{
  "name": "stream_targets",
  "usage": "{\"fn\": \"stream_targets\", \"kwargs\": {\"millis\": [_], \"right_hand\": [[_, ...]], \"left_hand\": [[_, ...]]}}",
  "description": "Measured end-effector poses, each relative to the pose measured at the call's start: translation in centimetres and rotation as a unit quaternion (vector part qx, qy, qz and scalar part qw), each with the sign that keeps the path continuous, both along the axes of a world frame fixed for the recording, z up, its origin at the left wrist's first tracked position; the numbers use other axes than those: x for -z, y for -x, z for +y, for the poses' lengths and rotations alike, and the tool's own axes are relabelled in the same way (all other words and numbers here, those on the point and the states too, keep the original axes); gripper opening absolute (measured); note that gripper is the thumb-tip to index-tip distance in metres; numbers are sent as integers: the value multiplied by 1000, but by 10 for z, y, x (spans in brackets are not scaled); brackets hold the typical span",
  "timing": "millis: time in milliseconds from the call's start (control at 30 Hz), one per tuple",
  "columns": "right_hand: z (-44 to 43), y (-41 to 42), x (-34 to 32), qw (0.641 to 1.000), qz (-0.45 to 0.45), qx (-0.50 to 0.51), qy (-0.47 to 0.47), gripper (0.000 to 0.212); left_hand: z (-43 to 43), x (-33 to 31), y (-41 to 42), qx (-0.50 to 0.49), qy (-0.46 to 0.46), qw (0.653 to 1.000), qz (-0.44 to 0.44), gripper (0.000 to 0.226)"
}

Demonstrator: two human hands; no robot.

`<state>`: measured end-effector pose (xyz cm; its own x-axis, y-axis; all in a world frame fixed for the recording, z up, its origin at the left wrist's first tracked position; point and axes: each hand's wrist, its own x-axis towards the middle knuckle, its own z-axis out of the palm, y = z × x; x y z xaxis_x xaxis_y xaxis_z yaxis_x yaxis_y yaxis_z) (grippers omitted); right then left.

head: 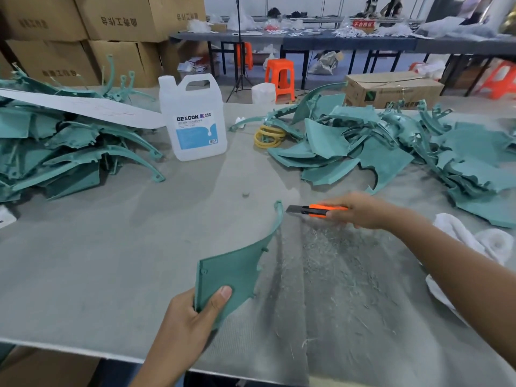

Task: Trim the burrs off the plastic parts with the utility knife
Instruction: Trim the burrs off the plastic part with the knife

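One part (237,263) is being trimmed, while many more teal pieces are lying on the table (111,261) in a left pile (55,152) and a right pile (391,146). The left hand (190,317) is gripping the part by its broad near end, thumb (220,296) pressing on the upper face and the other fingers curling underneath, so the piece is tilting up off the table with its narrow hooked tip pointing away. The right hand (360,210) is wrapping fully round the orange knife (318,210), whose blade is sticking out leftward and ending just beside that tip, seemingly not touching it. The step in hand is probably lining up a cut on the part's right edge near the tip. The next move is calling for the blade to be laid shallow against that edge and drawn along it, clear of the left thumb. The right forearm is reaching in from the right with the wrist fairly straight; the left is coming up from below. Shavings (335,261) are littering the table below the knife.
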<state>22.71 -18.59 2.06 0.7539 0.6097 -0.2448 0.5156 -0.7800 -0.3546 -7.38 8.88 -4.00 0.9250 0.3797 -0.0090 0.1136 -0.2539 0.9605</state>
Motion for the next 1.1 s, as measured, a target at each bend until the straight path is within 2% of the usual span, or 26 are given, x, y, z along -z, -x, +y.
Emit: {"fn": "stream_targets", "kwargs": {"millis": [100, 233, 367, 500, 633, 800, 900, 1000, 1100], "right_hand": [[-9, 18, 7, 997, -39, 30, -66, 30], [-7, 78, 4, 963, -2, 96, -251, 36], [22, 166, 0, 941, 57, 14, -335, 40], [50, 199, 7, 962, 5, -46, -269, 44], [59, 160, 16, 975, -59, 24, -214, 44], [60, 84, 20, 991, -89, 53, -88, 38], [65, 59, 25, 993, -92, 66, -25, 34], [63, 58, 30, 991, -95, 85, -45, 32], [53, 74, 35, 977, -86, 148, -128, 33]], "left_hand": [[-3, 1, -1, -11, 4, 1000, -7, 12], [-9, 2, 1, -31, 50, 998, -27, 12], [-13, 6, 0, -70, 94, 992, -36, 16], [-13, 13, 1, -88, 119, 988, -44, 20], [-8, 17, 1, -101, 154, 982, -36, 47], [-6, 17, -1, -90, 172, 981, -26, 50], [-6, 15, -1, -93, 185, 978, -23, 42], [-7, 10, 0, -101, 210, 972, -19, 28], [-6, 5, 0, -131, 268, 954, -14, 32]]}}
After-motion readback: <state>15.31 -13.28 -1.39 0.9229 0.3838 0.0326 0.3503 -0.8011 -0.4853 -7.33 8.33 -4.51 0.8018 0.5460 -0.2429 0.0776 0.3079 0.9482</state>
